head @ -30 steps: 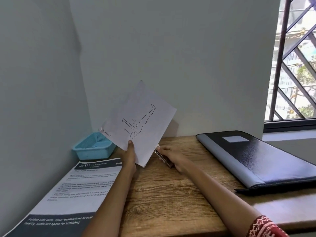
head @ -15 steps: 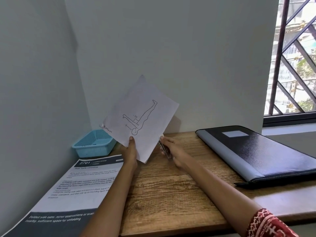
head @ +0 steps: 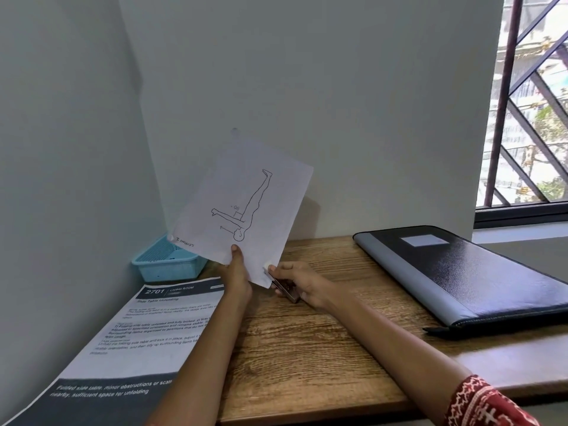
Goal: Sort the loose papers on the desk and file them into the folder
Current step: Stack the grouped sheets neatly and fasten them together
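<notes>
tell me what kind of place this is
Probably a home desk corner by a window: a wooden desk against a plain wall, a closed black folder, and a barred window facing buildings outside.

The held sheet [head: 246, 207] covers the left hand's fingers [head: 234, 252] except the thumb, and hides the blue basket's [head: 167, 265] right corner. The small metal object [head: 285, 289] in the right hand [head: 302, 285] is too blurred to identify. The printed sheet [head: 129, 342] runs off the bottom-left edge, its body text unreadable. The black folder [head: 467, 272] is cut by the right edge.
</notes>
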Available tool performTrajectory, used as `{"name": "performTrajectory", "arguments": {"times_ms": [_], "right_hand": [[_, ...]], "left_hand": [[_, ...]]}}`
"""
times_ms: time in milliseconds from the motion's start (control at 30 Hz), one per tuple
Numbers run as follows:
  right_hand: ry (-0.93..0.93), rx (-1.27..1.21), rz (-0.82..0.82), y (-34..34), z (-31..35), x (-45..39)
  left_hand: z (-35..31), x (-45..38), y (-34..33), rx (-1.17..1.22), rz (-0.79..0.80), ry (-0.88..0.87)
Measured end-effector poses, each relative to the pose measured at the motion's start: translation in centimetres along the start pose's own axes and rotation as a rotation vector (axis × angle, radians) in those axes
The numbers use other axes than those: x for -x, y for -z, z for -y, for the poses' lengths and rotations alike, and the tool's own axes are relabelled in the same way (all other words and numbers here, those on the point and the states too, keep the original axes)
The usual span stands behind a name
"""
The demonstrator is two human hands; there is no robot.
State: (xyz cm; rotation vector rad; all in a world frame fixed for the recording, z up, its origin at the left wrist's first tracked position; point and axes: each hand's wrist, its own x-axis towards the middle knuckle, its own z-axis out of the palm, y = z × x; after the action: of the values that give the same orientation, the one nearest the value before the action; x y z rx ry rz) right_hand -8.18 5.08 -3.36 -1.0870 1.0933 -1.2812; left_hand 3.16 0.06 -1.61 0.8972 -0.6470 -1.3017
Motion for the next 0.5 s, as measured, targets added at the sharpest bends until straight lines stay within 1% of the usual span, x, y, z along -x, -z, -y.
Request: {"name": "performTrajectory", "arguments": {"times_ms": [100,233,333,500], "right_hand": [[0.004,0.006,0.014,-0.06,-0.04,0.10],[-0.002,0.014,0.031,-0.22,-0.03,0.20],[0.000,0.011,0.041,-0.30,0.00,0.33],[0.008,0.001,0.048,-0.34,-0.08,0.31]], "left_hand": [[0.01,-0.25,0.02,0.059,-0.009,0.049],[-0.23,-0.26,0.15,0.112,-0.006,0.060],[-0.46,0.09,0.12,0.128,0.000,0.060],[-0.50,0.11,0.21,0.121,0.003,0.114]]}}
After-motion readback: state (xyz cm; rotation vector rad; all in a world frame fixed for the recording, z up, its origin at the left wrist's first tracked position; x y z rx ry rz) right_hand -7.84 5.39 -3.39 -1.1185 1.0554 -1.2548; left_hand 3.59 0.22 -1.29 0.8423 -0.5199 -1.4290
